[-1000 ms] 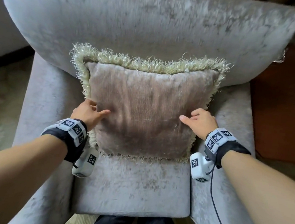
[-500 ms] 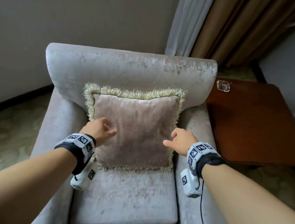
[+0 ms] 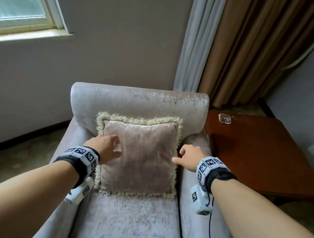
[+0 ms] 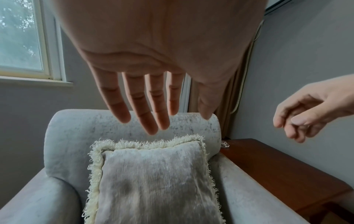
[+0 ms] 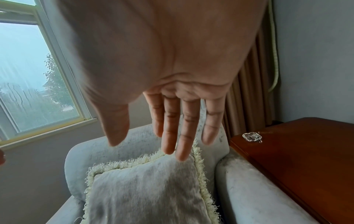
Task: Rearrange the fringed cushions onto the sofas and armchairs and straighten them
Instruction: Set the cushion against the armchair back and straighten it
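- fringed cushion (image 3: 137,156) upright against armchair (image 3: 138,98) backrest
- left hand (image 3: 105,148), right hand (image 3: 188,158) relaxed, holding nothing
- glass ashtray (image 3: 225,118) on bench (image 3: 263,151)

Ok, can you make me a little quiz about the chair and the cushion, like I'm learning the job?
1. True or false: the cushion stands upright against the armchair back.
2. What is the left hand holding? A) the cushion B) the curtain C) nothing
3. Fill in: the glass dish sits on the wooden ____ beside the armchair.

Key
1. True. It rests on the seat and leans on the backrest.
2. C. Both the left hand and the right hand are open, fingers spread, clear of the cushion.
3. Table.
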